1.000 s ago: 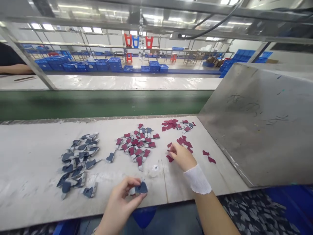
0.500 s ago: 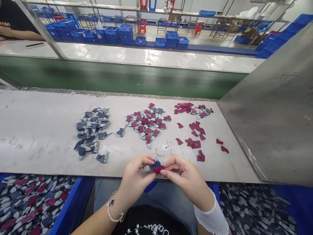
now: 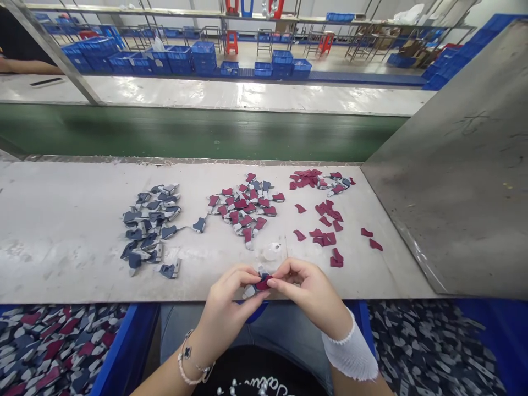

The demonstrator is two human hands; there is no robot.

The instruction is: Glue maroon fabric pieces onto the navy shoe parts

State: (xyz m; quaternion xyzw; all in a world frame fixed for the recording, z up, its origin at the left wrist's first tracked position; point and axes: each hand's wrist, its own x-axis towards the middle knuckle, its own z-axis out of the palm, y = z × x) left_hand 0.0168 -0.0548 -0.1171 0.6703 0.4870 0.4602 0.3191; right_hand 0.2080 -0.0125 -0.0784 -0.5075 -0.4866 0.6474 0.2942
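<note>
Between the thumb and fingers of my left hand [image 3: 226,300] is a small grey-and-navy plastic part [image 3: 249,291]. My right hand [image 3: 311,294] pinches a maroon shaped piece [image 3: 263,284], which lies against the navy face of that part. The fingertips cover much of both. Just beyond my hands, a pile of grey parts with maroon faces [image 3: 240,203] lies on the table. Further left sits a group of grey-and-navy parts [image 3: 155,216]. Loose maroon pieces [image 3: 328,238] are scattered to the right.
Blue bins of parts flank my lap, one at the left [image 3: 124,352] and one at the right [image 3: 474,319]. A metal panel [image 3: 457,165] rises at the table's right side. Behind the table runs a green belt [image 3: 214,137]. Another person's arm [image 3: 31,66] rests far left.
The maroon piece has moved from the near edge of the navy-and-grey part onto its face. My right fingers have shifted slightly left with it. The camera view has shifted a little.
</note>
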